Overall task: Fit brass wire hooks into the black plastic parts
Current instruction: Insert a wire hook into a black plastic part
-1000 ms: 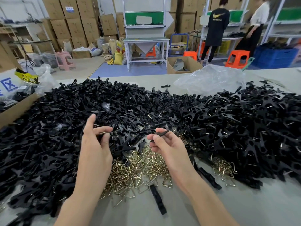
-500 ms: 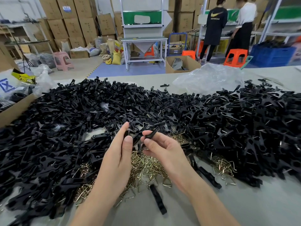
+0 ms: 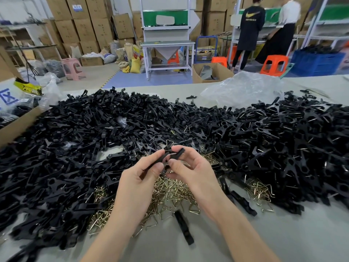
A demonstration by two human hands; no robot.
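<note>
My left hand (image 3: pixel 140 183) and my right hand (image 3: pixel 191 170) meet above the table centre, both pinching black plastic parts (image 3: pixel 169 155) held together between the fingertips. Whether it is one part or two I cannot tell. Under the hands lies a heap of brass wire hooks (image 3: pixel 170 193). A smaller heap of hooks (image 3: pixel 259 191) lies to the right. A big pile of loose black parts (image 3: pixel 75 148) fills the left and middle of the table. To the right, a pile of black parts with wire showing (image 3: pixel 283 140).
A single black part (image 3: pixel 184 226) lies on the grey table (image 3: pixel 283 239) near the front edge. A cardboard box (image 3: pixel 17 125) stands at the left, a clear plastic bag (image 3: pixel 243 88) at the back. Two people stand at shelves far behind.
My left hand has moved right from the black pile and now meets my right hand. Both hands now hold black parts together at the fingertips.
</note>
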